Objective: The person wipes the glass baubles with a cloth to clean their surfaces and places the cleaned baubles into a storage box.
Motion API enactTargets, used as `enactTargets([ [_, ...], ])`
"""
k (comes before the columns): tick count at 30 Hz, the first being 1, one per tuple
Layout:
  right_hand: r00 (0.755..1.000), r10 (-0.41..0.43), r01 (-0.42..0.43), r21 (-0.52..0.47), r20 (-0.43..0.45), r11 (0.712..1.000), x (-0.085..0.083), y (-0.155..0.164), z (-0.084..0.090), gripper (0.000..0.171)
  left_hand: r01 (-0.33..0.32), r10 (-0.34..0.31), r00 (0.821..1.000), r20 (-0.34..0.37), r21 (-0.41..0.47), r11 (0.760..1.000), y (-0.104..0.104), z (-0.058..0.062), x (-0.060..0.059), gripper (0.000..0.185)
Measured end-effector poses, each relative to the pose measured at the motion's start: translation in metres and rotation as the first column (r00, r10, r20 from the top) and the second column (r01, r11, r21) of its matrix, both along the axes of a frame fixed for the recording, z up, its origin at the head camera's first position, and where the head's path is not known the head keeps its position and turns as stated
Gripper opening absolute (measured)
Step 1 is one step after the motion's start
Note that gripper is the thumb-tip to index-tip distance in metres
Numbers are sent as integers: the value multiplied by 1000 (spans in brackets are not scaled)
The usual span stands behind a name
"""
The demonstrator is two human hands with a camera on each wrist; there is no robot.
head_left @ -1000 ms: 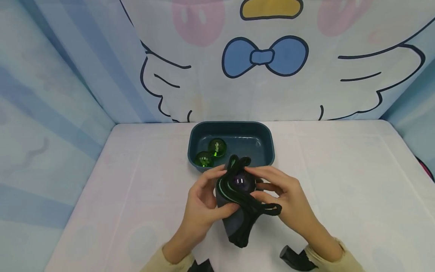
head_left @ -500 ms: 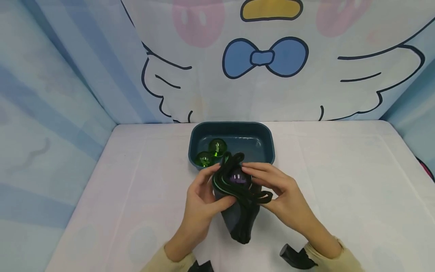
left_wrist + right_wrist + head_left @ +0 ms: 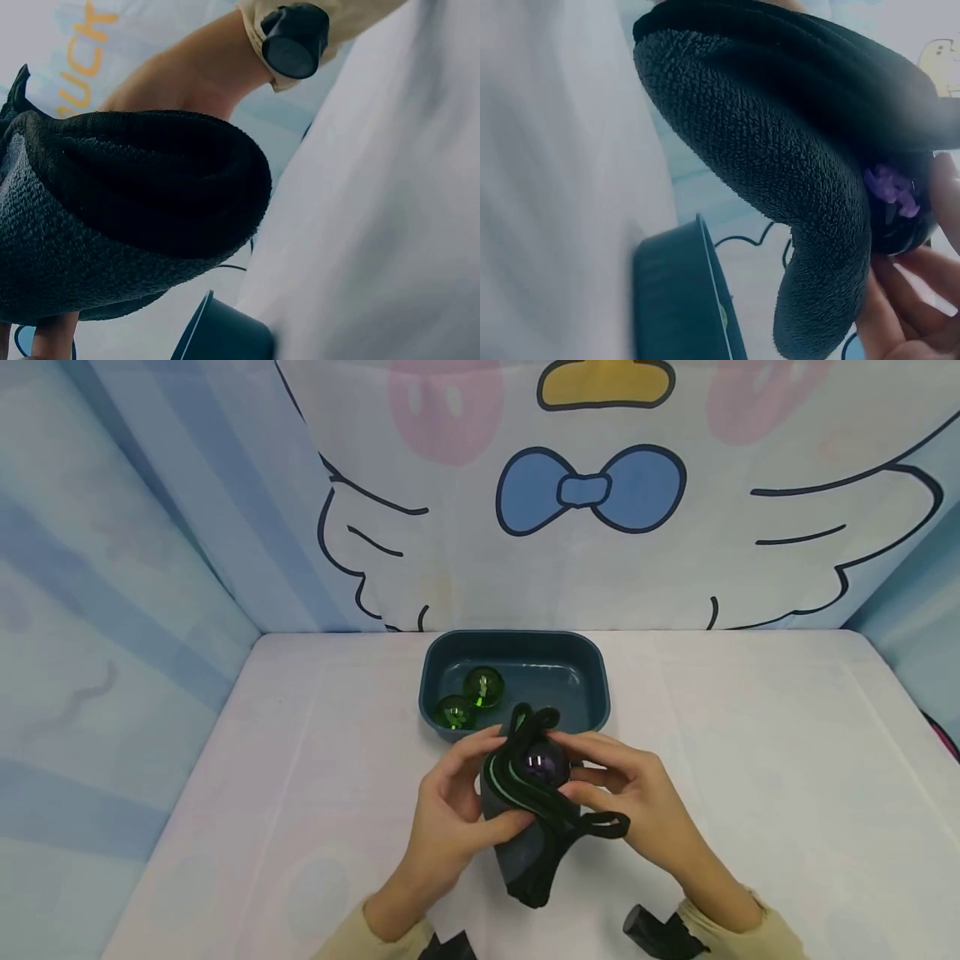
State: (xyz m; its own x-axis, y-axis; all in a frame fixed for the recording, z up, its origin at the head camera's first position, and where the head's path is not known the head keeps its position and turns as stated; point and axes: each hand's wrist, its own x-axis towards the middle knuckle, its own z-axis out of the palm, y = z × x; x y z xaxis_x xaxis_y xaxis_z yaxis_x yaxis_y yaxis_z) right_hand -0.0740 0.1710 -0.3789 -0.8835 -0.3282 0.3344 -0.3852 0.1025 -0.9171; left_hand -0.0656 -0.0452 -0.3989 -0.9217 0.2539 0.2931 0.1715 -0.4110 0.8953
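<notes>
One dark sock, one purple ball at its mouth; left hand and right hand gripped both. Two green balls lay in one teal tray just beyond the grip.

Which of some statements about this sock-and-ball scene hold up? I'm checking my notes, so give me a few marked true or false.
1. Two green balls lie in the dark blue tray. True.
2. The purple ball lies in the tray with the green ones. False: it sits at the mouth of the dark sock, between both hands.
3. The left hand holds the sock. True.
4. The right hand rests flat on the table, away from the sock. False: its fingers are at the purple ball and the sock's opening.
5. The tray stands on the near side of the hands. False: it stands beyond them, toward the backdrop.
</notes>
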Motion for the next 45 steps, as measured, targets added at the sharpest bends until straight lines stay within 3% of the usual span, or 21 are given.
enactTargets([
  [4,999,-49,49,10,15,999,1,-4,0,45,-16,16,999,50,-5,1000,1,0,0,63],
  [10,985,-46,53,37,-166,998,-1,-6,-3,61,-52,55,987,149,-22,998,2,-1,-1,70],
  [13,972,-17,39,90,-232,995,-1,-6,-4,68,-55,60,983,172,-29,998,2,-2,-1,70],
  [17,963,-43,82,137,-265,987,0,-7,-3,68,-43,47,986,161,-26,999,1,-2,-1,71],
  [21,983,-63,83,113,-173,990,3,-5,0,57,-20,22,992,128,-11,1000,0,-1,0,68],
  [23,995,-71,78,92,-71,993,4,-5,2,48,-12,12,994,106,-6,1000,0,-2,0,65],
  [26,994,-81,76,68,77,995,6,-5,3,39,-5,5,998,63,-2,1000,0,-3,0,61],
  [28,990,-92,86,57,111,995,5,-6,3,38,-10,11,999,52,-5,1000,1,-3,0,61],
  [31,993,-108,106,27,49,994,4,-8,1,42,-37,37,996,83,-9,999,2,-3,0,63],
  [34,992,-99,101,22,-73,995,3,-9,-1,52,-63,65,989,134,-18,998,2,-2,0,68],
  [40,964,-46,73,93,-261,993,3,-9,0,70,-64,67,987,147,-22,998,1,-1,-1,68],
  [43,964,-57,92,122,-260,988,3,-8,1,67,-44,46,990,133,-20,999,0,-2,-1,65],
  [45,979,-57,80,114,-194,990,3,-6,2,60,-28,29,992,120,-13,1000,-1,-3,0,64],
])
